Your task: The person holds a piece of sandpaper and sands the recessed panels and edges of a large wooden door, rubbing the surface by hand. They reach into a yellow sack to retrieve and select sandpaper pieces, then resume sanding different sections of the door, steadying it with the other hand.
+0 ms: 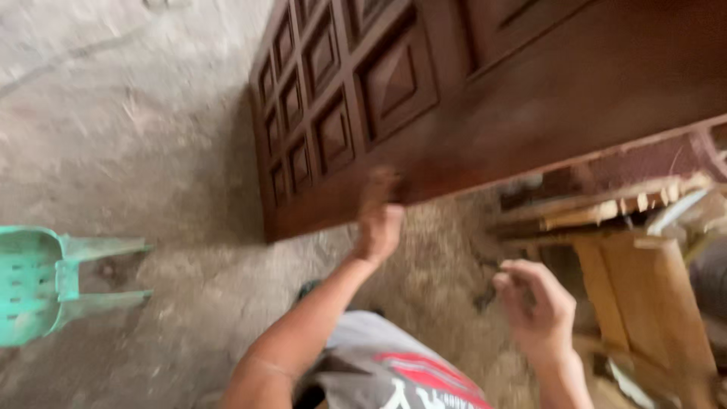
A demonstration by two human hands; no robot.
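The left hand (376, 220) has its grip closed on the lower edge of a dark brown panelled wooden door (424, 98), fingers curled up onto the varnished face, though motion blur hides the exact finger placement. The right hand (536, 307) hangs free below the door with fingers loosely curled around nothing I can make out. The door stands tilted over the dusty concrete floor (136, 136), its far corner down near the floor. It looks solid, stiff and heavy, with a smooth finish that may slip; the plain edge rails look the safest hold, not the raised panels. Right of the door lie stacked timber offcuts (628, 250); well left of it sits a green plastic chair (38, 280).
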